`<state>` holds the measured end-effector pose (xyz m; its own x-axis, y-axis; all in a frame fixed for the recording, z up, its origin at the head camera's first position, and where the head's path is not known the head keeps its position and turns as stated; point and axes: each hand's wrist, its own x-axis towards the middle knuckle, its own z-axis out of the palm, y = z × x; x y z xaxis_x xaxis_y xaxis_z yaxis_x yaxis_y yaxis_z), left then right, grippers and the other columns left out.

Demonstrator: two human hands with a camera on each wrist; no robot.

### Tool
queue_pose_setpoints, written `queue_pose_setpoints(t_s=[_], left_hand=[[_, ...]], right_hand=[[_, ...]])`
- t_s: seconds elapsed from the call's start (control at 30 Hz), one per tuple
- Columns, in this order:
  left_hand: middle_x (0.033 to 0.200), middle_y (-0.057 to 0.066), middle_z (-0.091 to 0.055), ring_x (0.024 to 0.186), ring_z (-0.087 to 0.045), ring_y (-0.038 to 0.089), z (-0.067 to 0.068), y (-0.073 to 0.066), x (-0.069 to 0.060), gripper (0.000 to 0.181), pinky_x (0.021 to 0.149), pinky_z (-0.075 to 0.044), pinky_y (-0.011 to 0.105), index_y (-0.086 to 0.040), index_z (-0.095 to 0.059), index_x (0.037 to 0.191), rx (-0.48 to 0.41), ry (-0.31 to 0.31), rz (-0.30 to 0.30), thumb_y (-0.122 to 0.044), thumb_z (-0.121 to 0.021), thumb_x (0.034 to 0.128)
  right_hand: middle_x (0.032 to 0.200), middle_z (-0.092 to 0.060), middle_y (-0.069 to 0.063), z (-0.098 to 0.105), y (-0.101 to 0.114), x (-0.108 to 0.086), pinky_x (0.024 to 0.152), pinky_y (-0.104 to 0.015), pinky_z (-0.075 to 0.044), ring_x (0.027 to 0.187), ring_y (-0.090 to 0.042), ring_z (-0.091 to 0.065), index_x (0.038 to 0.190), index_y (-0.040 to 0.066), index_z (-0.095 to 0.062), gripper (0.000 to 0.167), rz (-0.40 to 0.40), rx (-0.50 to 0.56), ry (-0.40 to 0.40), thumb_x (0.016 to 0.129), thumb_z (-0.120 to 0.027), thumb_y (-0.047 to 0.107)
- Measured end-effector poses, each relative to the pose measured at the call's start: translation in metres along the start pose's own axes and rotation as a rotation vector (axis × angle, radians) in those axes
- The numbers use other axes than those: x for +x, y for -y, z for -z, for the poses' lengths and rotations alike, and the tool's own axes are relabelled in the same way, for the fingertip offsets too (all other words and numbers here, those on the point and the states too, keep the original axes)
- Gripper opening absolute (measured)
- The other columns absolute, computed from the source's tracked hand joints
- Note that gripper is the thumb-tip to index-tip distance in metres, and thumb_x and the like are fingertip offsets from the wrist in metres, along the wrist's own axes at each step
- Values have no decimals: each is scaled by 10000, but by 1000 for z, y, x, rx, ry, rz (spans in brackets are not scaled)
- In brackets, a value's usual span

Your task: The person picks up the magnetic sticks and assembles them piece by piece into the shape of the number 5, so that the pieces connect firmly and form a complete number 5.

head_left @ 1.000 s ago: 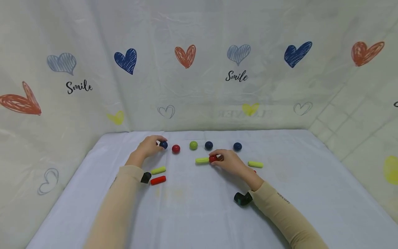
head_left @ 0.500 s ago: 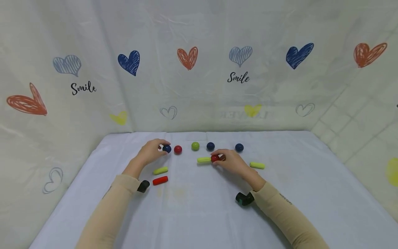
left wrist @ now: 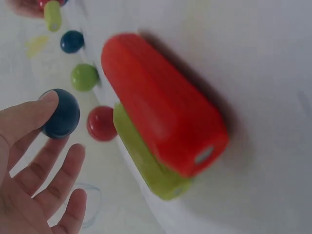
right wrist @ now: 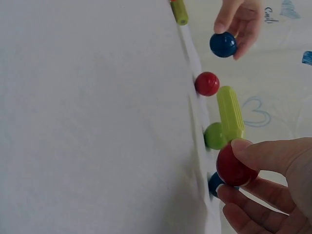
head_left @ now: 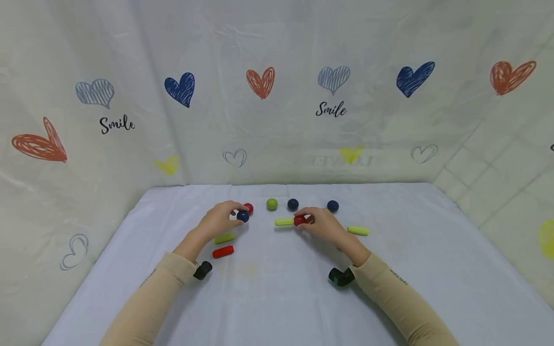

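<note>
My left hand (head_left: 218, 222) pinches a dark blue ball (left wrist: 62, 114) between thumb and fingers, held off the table in front of a red ball (head_left: 248, 208). That red ball is partly hidden by the fingers in the head view. My right hand (head_left: 323, 226) grips another red ball (right wrist: 235, 165) by thumb and fingertips. A ridged yellow-green stick (right wrist: 230, 112) sticks out from this ball toward the left hand, and the two look joined end to end. Below the left hand lie a second yellow-green stick (head_left: 224, 238) and a red stick (left wrist: 165, 105).
Along the back of the white-covered table (head_left: 277, 307) stand a green ball (head_left: 271, 204) and two dark blue balls, one mid-row (head_left: 293, 204) and one farther right (head_left: 333, 206). Another yellow-green stick (head_left: 358, 230) lies beyond the right wrist. A heart-printed curtain (head_left: 277, 125) hangs behind.
The left hand has carried the blue ball rightward and nearer to me, from left of the loose red ball to in front of it. The right hand has stayed nearly still with its red ball and stick.
</note>
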<state>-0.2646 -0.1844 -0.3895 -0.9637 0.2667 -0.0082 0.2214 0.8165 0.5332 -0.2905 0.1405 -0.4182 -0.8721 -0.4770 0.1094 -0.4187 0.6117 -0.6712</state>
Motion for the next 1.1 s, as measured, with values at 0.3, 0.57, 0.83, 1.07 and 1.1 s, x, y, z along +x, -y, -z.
queue_pose_setpoints(t_s=[0.3,0.57,0.83,1.07,1.1], left_hand=[[1193,42,-669,1068,-594,256,-14,-8,-3,398,864,-522,411,-127,-693,1309,-13,16,-51,-143,-781,922],[1162,0,-683,1034,-603,223,-24,-18,0,385,848,-514,384,-143,-712,1291,-41,25,-84,-130,-786,914],[1140,-27,-686,1015,-611,204,-33,-23,4,368,834,-519,360,-157,-724,1271,-50,27,-79,-146,-792,910],[1127,-4,-703,1025,-629,227,-38,-29,8,366,859,-526,385,-124,-729,1261,-68,22,-89,-124,-800,902],[1128,1,-706,1021,-633,230,-38,-29,8,364,855,-528,388,-116,-730,1256,-69,21,-94,-118,-802,899]], right_hand=[[1104,-731,-72,-2,3,0,759,-346,-550,899,-177,-679,1246,61,-724,321,9,7,-2,929,-765,97],[1126,-729,-94,-5,4,2,773,-356,-557,905,-187,-688,1239,56,-724,320,26,5,-13,922,-763,70],[1135,-724,-105,-10,8,2,790,-367,-563,906,-202,-691,1229,50,-726,314,41,5,-7,917,-760,49],[1120,-729,-104,-14,8,3,786,-366,-565,888,-195,-695,1241,29,-716,329,64,19,-3,916,-762,51],[1120,-729,-103,-14,8,3,788,-366,-566,889,-194,-695,1241,30,-717,330,63,17,-4,915,-763,52]])
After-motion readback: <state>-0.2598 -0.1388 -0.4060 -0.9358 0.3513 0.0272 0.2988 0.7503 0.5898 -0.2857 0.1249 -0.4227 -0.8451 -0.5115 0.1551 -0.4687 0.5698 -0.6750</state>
